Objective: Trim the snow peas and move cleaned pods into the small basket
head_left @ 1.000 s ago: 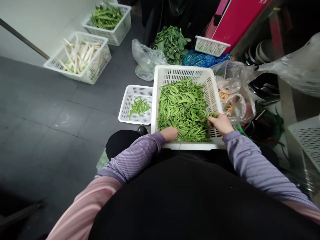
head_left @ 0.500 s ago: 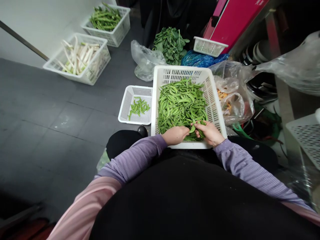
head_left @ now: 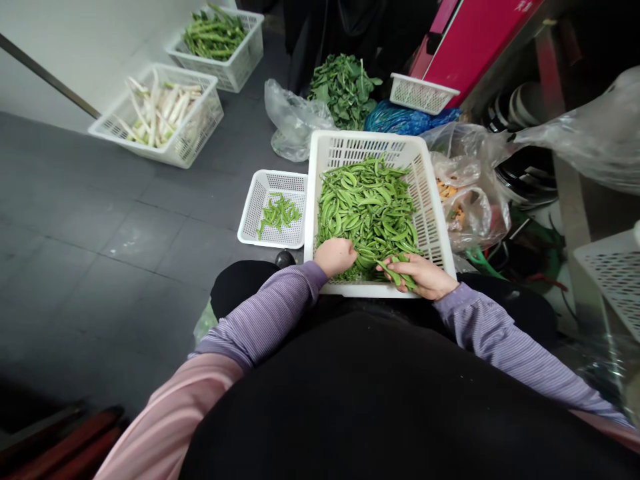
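A white plastic basket [head_left: 370, 143] rests on my lap and holds a large heap of flat green pea pods [head_left: 367, 207]. My left hand [head_left: 335, 257] rests at the near edge of the heap, its fingers curled down and partly hidden among the pods. My right hand [head_left: 415, 275] lies over the basket's near right corner, gripping a small bunch of pods [head_left: 399, 272] between fingers and thumb. The two hands are a short way apart.
A smaller white basket [head_left: 265, 200] with a few pods stands left of the large one. Farther off on the grey tile floor are baskets of white radishes [head_left: 165, 117] and green stalks [head_left: 215, 37], leafy greens [head_left: 345, 93], plastic bags [head_left: 470, 187] and a red box [head_left: 470, 47].
The hands have moved apart from their meeting point at the basket's near edge. My right hand has shifted down and right with pods in it, and my left hand has drawn back left.
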Motion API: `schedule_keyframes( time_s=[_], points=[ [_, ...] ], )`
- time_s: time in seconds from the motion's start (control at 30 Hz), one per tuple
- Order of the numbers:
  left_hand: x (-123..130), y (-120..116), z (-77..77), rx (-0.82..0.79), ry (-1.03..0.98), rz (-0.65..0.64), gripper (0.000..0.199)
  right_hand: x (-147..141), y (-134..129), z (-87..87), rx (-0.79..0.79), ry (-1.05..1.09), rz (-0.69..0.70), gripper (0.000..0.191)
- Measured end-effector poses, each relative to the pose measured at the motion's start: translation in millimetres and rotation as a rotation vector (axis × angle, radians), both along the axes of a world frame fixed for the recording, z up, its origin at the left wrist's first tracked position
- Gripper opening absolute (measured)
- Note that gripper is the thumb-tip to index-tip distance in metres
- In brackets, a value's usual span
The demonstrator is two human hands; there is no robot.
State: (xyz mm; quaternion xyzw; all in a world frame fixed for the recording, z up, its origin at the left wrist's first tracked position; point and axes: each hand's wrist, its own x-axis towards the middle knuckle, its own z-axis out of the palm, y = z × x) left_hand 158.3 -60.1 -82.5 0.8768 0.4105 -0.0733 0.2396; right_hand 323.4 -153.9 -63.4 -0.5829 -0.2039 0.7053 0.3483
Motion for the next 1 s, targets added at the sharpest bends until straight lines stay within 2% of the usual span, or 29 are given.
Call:
schedule_keyframes(
  time_s=[0.1, 0.23, 0.33, 0.4, 0.5, 0.57, 0.63, 0.7, 0.77, 0.8, 0.87, 0.9, 0.97, 1.0],
  points=[
    [-1.1, -4.7, -1.2, -0.036, 0.037, -0.09, 0.029, 5.7, -3.3, -2.0, -0.068, 0.029, -0.03, 0.018],
    [1.3, -18.5, 2.1, 0.012, -0.185, -0.273, 0.047, 7.2, -3.8, -9.1, -0.094, 0.048, -0.01, 0.017],
    [4.8, -23.4, 2.6, 0.033, -0.221, -0.465, 0.035, 6.1, -2.9, -11.8, -0.071, 0.014, 0.07, 0.02],
    [6.6, -23.6, 1.9, 0.028, -0.144, -0.547, 0.034, 5.2, -1.5, -10.5, -0.03, -0.099, 0.2, 0.024],
    [6.7, -20.2, 3.1, -0.055, -0.07, -0.622, 0.029, 3.3, 2.6, -2.6, 0.074, -0.399, 0.517, 0.028],
    [4.8, -15.8, 6.3, -0.2, -0.125, -0.654, 0.025, 1.7, 5.2, 5.6, 0.197, -0.561, 0.704, 0.027],
    [2.0, -10.6, 10.7, -0.424, -0.259, -0.63, 0.023, -0.2, 6.1, 13.9, 0.353, -0.644, 0.762, 0.023],
    [0.3, -6.5, 14.7, -0.647, -0.404, -0.497, 0.023, -3.3, 4.5, 19.9, 0.467, -0.676, 0.668, 0.021],
    [1.3, -4.9, 16.5, -0.791, -0.519, -0.306, 0.025, -8.0, 2.1, 20.8, 0.489, -0.661, 0.427, 0.022],
    [2.9, -5.1, 16.0, -0.811, -0.557, -0.219, 0.028, -10.4, 1.5, 18.9, 0.475, -0.631, 0.274, 0.022],
    [7.2, -6.4, 11.9, -0.729, -0.576, -0.117, 0.03, -11.7, 3.5, 10.5, 0.444, -0.535, -0.077, 0.024],
    [9.2, -7.1, 8.3, -0.635, -0.544, -0.115, 0.029, -9.0, 6.5, 4.3, 0.433, -0.481, -0.268, 0.025],
    [11.4, -7.9, -1.3, -0.41, -0.373, -0.185, 0.027, 5.5, 15.6, -10.5, 0.387, -0.4, -0.61, 0.024],
    [11.2, -7.9, -6.8, -0.311, -0.248, -0.232, 0.025, 16.8, 21.1, -18.7, 0.33, -0.379, -0.735, 0.023]
  ],
)
